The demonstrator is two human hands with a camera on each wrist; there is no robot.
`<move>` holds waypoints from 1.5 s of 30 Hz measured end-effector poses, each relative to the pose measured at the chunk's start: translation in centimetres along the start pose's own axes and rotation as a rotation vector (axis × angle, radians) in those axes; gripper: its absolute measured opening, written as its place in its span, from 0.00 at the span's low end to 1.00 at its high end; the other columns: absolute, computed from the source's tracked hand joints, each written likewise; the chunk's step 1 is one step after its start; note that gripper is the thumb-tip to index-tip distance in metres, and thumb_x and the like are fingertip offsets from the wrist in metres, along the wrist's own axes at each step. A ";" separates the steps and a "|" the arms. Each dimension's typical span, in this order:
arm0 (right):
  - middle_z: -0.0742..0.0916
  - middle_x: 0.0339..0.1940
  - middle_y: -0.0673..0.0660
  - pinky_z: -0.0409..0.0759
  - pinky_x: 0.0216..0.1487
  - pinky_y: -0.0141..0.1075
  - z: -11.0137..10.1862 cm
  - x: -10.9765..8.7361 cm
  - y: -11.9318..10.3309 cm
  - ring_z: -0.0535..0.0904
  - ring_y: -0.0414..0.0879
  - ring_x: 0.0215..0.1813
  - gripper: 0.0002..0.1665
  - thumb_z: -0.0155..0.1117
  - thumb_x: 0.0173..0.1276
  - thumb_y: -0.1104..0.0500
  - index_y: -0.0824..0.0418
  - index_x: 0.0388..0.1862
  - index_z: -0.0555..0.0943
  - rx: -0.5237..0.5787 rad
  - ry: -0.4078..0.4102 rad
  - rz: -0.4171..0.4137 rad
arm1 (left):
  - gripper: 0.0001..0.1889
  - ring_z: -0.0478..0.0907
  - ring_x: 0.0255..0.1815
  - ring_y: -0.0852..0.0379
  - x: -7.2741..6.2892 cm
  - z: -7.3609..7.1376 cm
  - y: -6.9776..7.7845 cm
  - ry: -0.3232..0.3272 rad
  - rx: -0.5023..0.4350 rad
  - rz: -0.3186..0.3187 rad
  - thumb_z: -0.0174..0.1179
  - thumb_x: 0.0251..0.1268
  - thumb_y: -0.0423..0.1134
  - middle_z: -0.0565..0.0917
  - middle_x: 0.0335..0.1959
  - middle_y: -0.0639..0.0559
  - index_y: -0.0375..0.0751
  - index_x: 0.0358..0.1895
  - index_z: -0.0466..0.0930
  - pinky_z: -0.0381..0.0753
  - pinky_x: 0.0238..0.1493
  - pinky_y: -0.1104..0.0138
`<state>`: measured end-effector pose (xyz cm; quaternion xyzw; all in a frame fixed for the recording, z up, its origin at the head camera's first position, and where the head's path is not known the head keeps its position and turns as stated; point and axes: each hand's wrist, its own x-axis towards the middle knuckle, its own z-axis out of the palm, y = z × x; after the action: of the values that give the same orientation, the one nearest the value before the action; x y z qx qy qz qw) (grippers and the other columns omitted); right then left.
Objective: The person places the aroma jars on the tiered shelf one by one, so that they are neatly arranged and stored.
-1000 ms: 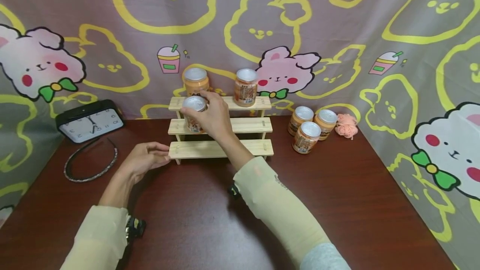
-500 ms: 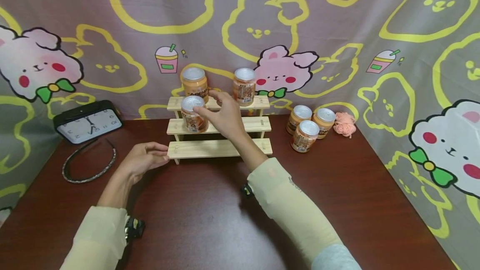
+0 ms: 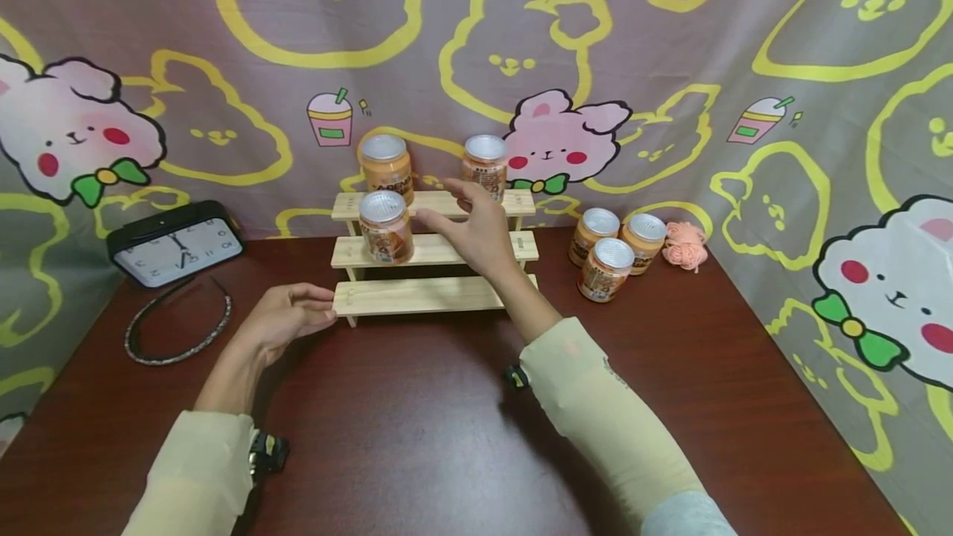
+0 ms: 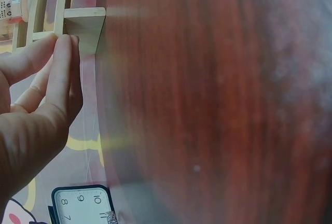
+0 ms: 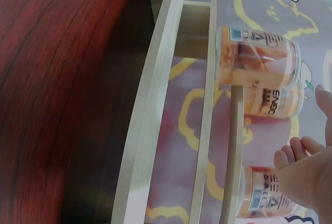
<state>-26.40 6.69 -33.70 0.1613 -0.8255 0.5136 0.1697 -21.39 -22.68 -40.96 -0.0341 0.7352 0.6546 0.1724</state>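
A three-tier wooden display rack (image 3: 409, 295) stands on the table. My left hand (image 3: 286, 317) pinches the left end of its lowest shelf between thumb and fingers, as the left wrist view of that hand (image 4: 44, 86) shows. On the middle tier, at its left, an orange jar (image 3: 386, 232) with a silver lid stands upright. Right of this jar hovers my right hand (image 3: 476, 230), thumb and fingers spread and holding nothing. Up on the top tier, one jar (image 3: 385, 169) stands at left. Another top-tier jar (image 3: 486, 157) stands at right, partly hidden behind my right hand.
Three more jars (image 3: 606, 273) cluster on the table right of the rack, beside a pink yarn bundle (image 3: 685, 246). A black-framed clock (image 3: 179, 245) and a dark headband (image 3: 179, 354) lie at left. A patterned cloth (image 3: 640, 48) hangs close behind the rack.
My right hand has let go of the jar on the middle tier and moved off to the right. My left hand stays at the rack's end.
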 end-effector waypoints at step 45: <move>0.80 0.63 0.70 0.78 0.66 0.51 -7.6 -2.6 4.5 0.77 0.64 0.64 0.29 0.72 0.66 0.66 0.74 0.64 0.76 0.124 0.071 0.116 | 0.21 0.83 0.39 0.64 0.0 0.0 -0.2 -0.003 -0.018 0.005 0.58 0.68 0.21 0.84 0.38 0.50 0.16 0.62 0.67 0.86 0.45 0.71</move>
<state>-25.25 15.72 -35.29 0.1052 -0.7935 0.5781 0.1588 -21.30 -22.69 -41.16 -0.0326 0.7292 0.6616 0.1717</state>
